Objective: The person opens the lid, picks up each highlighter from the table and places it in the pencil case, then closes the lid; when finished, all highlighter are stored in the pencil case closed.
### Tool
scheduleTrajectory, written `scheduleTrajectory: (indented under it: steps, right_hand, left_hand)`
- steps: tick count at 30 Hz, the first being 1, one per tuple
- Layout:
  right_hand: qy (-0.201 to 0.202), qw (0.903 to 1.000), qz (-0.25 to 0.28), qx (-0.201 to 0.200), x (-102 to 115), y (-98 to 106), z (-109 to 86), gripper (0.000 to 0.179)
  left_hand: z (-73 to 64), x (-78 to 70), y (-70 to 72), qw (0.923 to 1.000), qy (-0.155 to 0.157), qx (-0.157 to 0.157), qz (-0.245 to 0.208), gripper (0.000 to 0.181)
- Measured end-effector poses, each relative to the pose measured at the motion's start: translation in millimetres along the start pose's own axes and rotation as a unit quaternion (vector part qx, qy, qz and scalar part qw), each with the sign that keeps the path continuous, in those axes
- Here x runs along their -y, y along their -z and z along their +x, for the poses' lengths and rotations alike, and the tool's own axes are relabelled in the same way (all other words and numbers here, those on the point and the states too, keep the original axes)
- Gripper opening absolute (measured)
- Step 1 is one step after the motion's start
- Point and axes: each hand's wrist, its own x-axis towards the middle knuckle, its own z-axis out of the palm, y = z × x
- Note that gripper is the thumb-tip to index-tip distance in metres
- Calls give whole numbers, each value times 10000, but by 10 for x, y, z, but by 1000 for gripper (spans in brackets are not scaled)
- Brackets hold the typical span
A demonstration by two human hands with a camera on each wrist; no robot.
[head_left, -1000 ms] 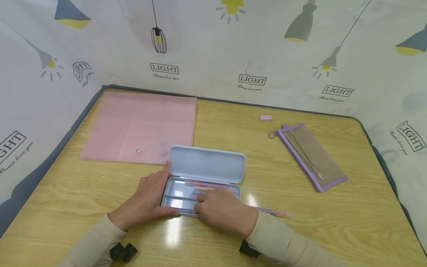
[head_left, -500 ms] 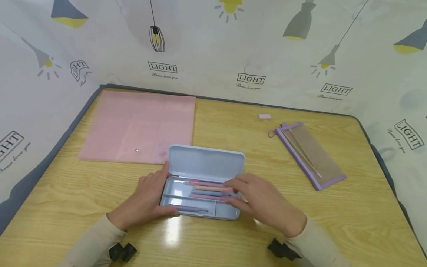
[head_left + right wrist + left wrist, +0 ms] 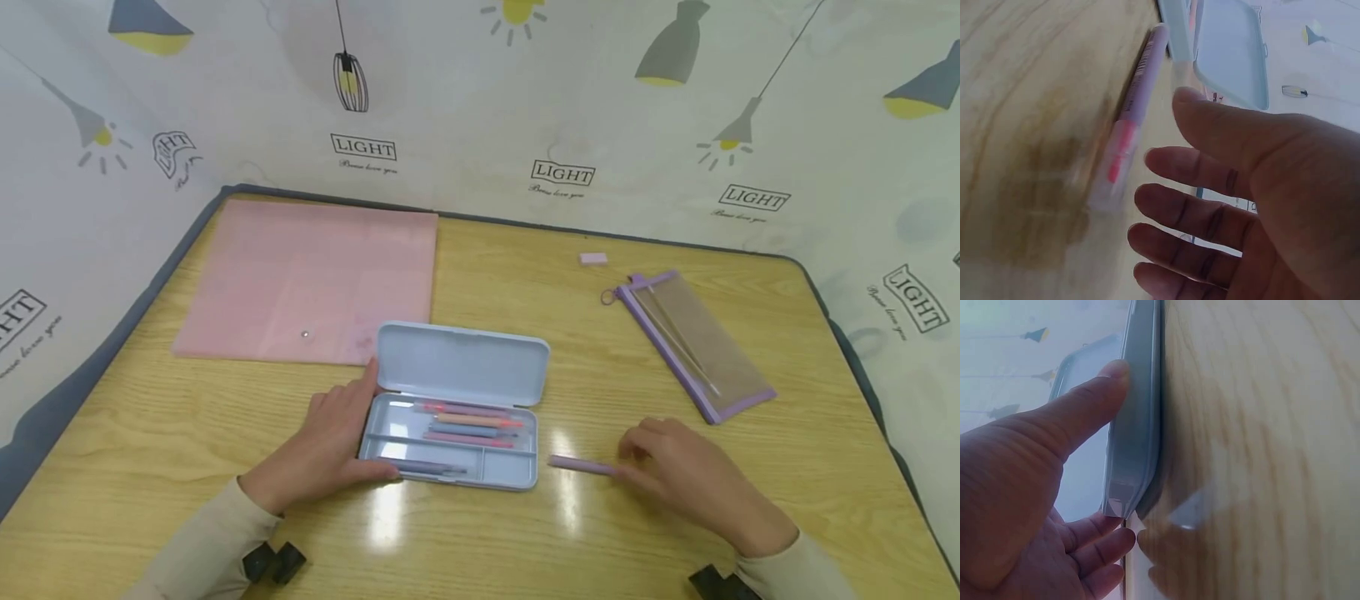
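Note:
A light blue pencil case [image 3: 525, 477] lies with its lid [image 3: 462, 364] raised. Several pens and markers [image 3: 471, 422] lie in its back compartment, and a dark slim pen [image 3: 423, 467] in the front one. My left hand [image 3: 322, 442] grips the case's left end, thumb [image 3: 1094, 403] on the front wall and fingers around the end. To the right of the case, a purple marker [image 3: 581, 465] with a clear cap and pink tip [image 3: 1121, 150] lies on the table. My right hand [image 3: 678, 479] hovers beside its capped end, fingers loosely bent and apart from it in the right wrist view.
A pink folder [image 3: 315, 279] lies at the back left, close behind the case. A purple-edged mesh pouch [image 3: 697, 350] with thin sticks inside is at the right. A small pink eraser [image 3: 593, 259] sits near the table's back edge.
My right hand has left the case's interior and moved right to the purple marker on the table. My left hand keeps its grip on the case.

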Motion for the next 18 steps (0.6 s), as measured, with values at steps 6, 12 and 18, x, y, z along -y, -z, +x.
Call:
scheduleTrajectory:
  steps: [6,12,18]
  right_hand:
    - [-166,9999,-13,-41,-51,-77,-35,14]
    - [-249,9996,-149,-49,-40,-88,-8,17]
    - [-209,9996,-176,-5,-28,-110,12,17]
  left_hand:
    - [1,6,-4,10000,20,11,56,129]
    - [0,11,-7,9999,35,26,102,129]
    - [-1,2,-4,9999,64,29,113,129]
